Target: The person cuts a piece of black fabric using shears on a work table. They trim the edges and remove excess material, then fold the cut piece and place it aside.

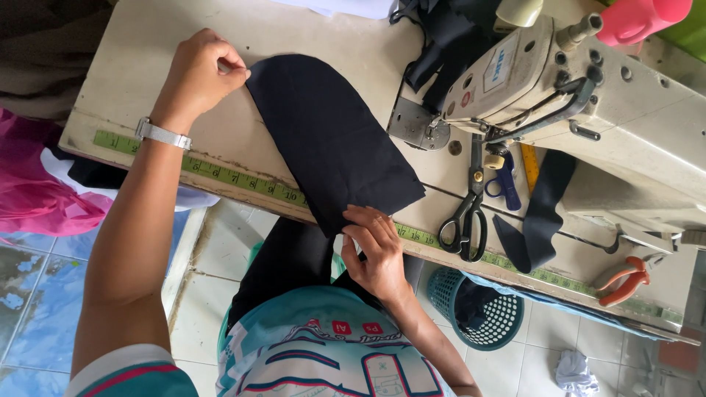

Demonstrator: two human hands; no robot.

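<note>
Pinching dark fabric (331,140), both hands (202,70)

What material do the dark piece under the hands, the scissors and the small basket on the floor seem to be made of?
Dark piece: woven cloth, matte navy or black; it lies flat, limp, with creases, pinched by the left hand and right hand.
Scissors: probably metal blades, with glossy black handles, perhaps painted or plastic.
Basket: likely plastic, teal, with moulded lattice holes.
</note>
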